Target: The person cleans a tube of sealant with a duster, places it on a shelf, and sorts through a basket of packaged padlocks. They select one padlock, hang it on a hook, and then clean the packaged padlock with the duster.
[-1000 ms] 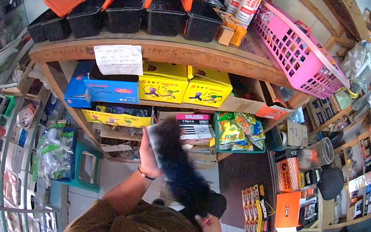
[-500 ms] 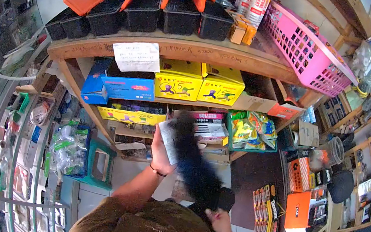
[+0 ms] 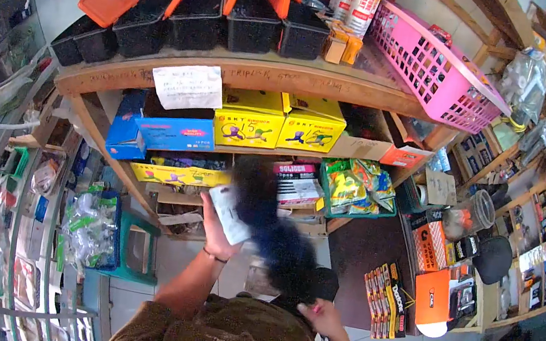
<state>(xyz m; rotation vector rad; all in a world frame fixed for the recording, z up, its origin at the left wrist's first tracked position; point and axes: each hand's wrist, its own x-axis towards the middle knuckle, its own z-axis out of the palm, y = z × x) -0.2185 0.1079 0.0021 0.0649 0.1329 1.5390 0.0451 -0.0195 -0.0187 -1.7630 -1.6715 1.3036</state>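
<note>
My left hand point(image 3: 218, 235) is wrapped around a white printed packet point(image 3: 230, 216), tilted in front of the shelves. A long, dark, fluffy duster point(image 3: 283, 251), smeared by motion, reaches from near my right hand up past the packet and overlaps its right edge. My right hand point(image 3: 323, 317) is closed at the duster's lower end, close to my body, with a small bit of pink-red showing at the fingers. Just beyond the packet are a yellow open box point(image 3: 181, 176) and a pink-and-white box point(image 3: 298, 183) on the lower shelf.
Yellow boxes point(image 3: 246, 128) and a blue box point(image 3: 175, 132) fill the middle shelf. Black bins point(image 3: 259, 34) with orange lids and a pink basket point(image 3: 438, 72) stand on top. A green stool point(image 3: 138, 249) is at left; orange packs point(image 3: 384, 301) lie at right.
The view has shifted slightly, so the shelves sit further left. My left hand has lowered a little with the packet, and the dark duster has swung beside it.
</note>
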